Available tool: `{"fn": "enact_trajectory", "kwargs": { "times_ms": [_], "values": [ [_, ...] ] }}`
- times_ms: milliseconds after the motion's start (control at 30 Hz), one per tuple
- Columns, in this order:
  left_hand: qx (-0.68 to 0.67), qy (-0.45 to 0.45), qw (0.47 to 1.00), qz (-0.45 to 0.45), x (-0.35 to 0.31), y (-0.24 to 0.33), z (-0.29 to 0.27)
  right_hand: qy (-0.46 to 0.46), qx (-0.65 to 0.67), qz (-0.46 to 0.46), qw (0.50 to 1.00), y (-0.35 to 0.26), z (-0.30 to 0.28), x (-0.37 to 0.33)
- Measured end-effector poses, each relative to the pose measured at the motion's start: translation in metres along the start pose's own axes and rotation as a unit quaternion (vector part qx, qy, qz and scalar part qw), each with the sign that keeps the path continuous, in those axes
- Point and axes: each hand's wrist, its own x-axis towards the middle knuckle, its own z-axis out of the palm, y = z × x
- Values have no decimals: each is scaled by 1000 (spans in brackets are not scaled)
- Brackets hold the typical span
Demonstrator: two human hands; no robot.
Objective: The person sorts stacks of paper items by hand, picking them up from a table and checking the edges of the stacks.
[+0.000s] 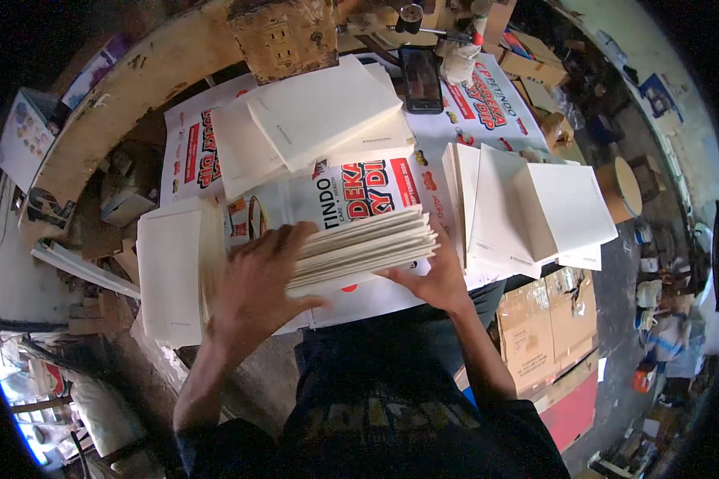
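In the head view, the left hand (256, 275) slants in from the near left, back upward, its thumb spread from the fingers (blurred; I cannot tell whether they grip). The right hand (438, 275) cups the right end of the white paper stack (363, 247), thumb and fingers spread apart. The stack lies between both hands, over the printed sheet's (407, 180) near part.

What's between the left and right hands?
Head view: a thick stack of off-white paper spans the gap between the left hand and right hand.
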Motion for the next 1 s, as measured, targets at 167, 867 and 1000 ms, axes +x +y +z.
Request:
{"fn": "enact_trajectory", "kwargs": {
  "times_ms": [167,867,1000],
  "values": [
    [-321,-62,936,-130,-43,-57,-7,-23,61,18,998,1,-13,-7],
    [-570,294,722,-258,-92,-52,163,-182,-367,-271,871,-101,65,20],
    [-543,307,735,-266,-98,-57,163,-123,-381,-280,873,-100,52,24]
  ]
}}
